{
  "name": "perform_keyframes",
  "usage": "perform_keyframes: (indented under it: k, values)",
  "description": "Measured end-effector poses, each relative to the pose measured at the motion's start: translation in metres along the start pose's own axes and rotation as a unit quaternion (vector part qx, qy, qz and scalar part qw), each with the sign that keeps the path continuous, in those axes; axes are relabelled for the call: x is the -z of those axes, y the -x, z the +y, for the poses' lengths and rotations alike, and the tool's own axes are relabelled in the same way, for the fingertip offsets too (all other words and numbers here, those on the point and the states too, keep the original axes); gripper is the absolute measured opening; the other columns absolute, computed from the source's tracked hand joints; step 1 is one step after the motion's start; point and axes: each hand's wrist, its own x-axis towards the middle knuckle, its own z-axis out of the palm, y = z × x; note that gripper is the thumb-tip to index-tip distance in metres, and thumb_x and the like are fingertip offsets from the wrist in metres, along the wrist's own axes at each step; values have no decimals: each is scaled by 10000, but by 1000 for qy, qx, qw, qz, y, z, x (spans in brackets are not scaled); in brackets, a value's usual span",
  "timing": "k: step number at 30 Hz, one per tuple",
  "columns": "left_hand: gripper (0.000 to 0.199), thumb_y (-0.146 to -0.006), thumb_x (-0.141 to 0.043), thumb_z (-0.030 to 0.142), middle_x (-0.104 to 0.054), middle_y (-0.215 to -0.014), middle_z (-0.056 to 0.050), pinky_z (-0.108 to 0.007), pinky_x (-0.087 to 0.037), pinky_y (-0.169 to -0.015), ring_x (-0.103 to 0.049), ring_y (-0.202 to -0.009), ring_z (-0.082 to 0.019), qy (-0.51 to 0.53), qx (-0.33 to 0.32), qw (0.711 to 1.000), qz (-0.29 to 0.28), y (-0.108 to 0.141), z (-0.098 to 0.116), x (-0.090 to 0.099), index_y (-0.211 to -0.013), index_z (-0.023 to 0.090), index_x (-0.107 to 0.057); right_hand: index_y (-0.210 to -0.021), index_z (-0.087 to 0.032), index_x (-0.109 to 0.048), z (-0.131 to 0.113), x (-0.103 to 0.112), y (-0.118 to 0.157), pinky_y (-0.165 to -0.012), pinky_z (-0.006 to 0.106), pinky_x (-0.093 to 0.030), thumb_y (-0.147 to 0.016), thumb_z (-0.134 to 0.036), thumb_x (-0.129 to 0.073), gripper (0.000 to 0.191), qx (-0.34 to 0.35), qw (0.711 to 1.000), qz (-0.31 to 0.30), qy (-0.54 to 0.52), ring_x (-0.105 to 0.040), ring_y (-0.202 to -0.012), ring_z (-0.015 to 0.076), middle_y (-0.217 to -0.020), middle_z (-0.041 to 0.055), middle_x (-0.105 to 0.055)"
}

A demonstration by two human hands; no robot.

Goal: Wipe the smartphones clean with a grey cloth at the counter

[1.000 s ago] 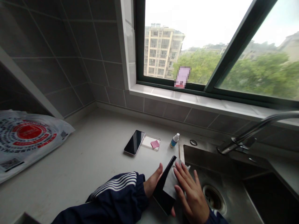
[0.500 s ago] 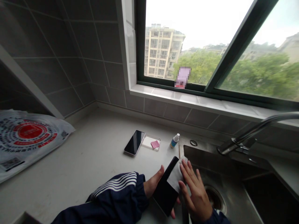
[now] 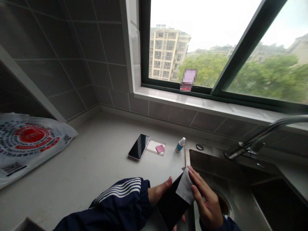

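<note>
My left hand (image 3: 160, 192) holds a black, flat, phone-like device (image 3: 170, 205), its thumb along the left edge and fingertips showing at the lower right. A grey-white cloth (image 3: 186, 187) with a zigzag edge lies over the device's upper right part. My right hand (image 3: 207, 199) presses that cloth against the surface with its fingers. Beyond them on the counter (image 3: 101, 160) lie a second phone (image 3: 139, 146) with a dark screen, a clear case (image 3: 152, 144) with a pink slip (image 3: 160, 149) on it, and a small spray bottle (image 3: 180, 145) standing upright.
A steel sink (image 3: 235, 192) with a curved faucet (image 3: 262, 138) is at the right, partly below my right hand. A printed plastic bag (image 3: 31, 141) lies at the left. Behind the counter are a tiled wall and a window sill (image 3: 183, 102).
The device has tilted and shifted slightly lower. My right hand and the cloth have moved a little down and right, and my left thumb has moved right.
</note>
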Motion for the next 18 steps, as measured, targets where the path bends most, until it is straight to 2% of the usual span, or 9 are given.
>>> perform_keyframes:
  k: [3, 5, 11, 15, 18]
  values:
    - [873, -913, 51, 565, -679, -707, -109, -634, -413, -811, -694, -665, -324, -70, 51, 992, -94, 2, 4, 0, -1274, 82, -580, -1395, -232, -511, -2, 4, -2, -1092, 465, -411, -976, -306, -456, 429, -46, 997, 8, -70, -459, -1341, 281, -1449, 74, -497]
    - [855, -913, 49, 566, -680, -783, -108, -629, -410, -824, -699, -727, -328, -93, 53, 987, -123, 2, 7, 4, -1320, 92, -535, -1362, -230, -553, -4, 6, -3, -1086, 459, -413, -971, -338, -470, 413, -64, 992, 16, -107, -476, -1325, 290, -1422, 72, -526]
    - [875, -854, -134, 728, -675, -939, -126, -586, -408, -883, -667, -922, -352, -105, 33, 983, -149, 0, 4, 14, -1321, 107, -535, -1314, -239, -603, -6, 7, -5, -1070, 464, -423, -966, -400, -474, 405, -109, 979, 35, -169, -509, -1293, 304, -1375, 66, -570]
    - [929, -863, 12, 695, -681, -892, -119, -610, -396, -868, -678, -868, -371, -68, 31, 986, -153, -5, -4, 23, -1284, 99, -563, -1262, -251, -645, -2, 5, -1, -1064, 454, -439, -933, -377, -550, 365, -128, 977, 67, -157, -545, -1265, 298, -1343, 64, -602]
    - [964, -792, -85, 805, -681, -939, -135, -626, -395, -890, -686, -781, -366, -42, 40, 983, -172, -10, -8, 32, -1252, 125, -590, -1208, -236, -683, 2, 5, 2, -1043, 450, -466, -919, -367, -577, 335, -146, 972, 85, -164, -579, -1227, 308, -1295, 79, -638]
